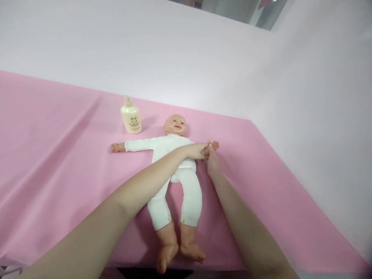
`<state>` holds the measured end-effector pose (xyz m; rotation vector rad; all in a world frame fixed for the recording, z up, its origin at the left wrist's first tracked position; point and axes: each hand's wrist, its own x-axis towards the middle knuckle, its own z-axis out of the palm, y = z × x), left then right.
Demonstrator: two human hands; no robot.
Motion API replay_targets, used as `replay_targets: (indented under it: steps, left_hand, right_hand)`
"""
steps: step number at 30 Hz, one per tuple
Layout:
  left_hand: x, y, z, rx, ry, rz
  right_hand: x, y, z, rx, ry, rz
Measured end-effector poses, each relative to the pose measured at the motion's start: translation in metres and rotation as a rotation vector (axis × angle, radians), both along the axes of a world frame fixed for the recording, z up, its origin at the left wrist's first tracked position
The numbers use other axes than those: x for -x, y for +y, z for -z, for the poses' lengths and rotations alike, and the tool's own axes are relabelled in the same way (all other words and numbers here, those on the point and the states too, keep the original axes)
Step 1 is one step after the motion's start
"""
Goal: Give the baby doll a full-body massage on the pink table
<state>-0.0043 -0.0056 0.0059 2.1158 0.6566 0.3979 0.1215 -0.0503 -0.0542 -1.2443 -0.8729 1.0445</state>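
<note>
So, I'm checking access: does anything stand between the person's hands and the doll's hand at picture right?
Nothing visible: the left hand and right hand both touch the doll's hand. The bottle stands apart, beyond the doll's other arm.

- You have a pale yellow bottle (131, 119) with a printed label upright, left of centre in the upper half.
- You see a pink cover (58, 120) across the middle and lower frame, creased at left.
- Your upper frame shows a white wall (116, 54).
- Top edge, right of centre, you get a glassy panel (229, 11), blurred.
</note>
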Motion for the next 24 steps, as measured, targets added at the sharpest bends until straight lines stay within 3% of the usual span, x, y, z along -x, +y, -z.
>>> replay_targets:
  steps: [24]
  left_hand:
    - [0.0001,-0.0026,-0.0048,0.052,0.040,-0.004]
  right_hand:
    - [0.0003,-0.0019,-0.0004,-0.010,-0.006,-0.017]
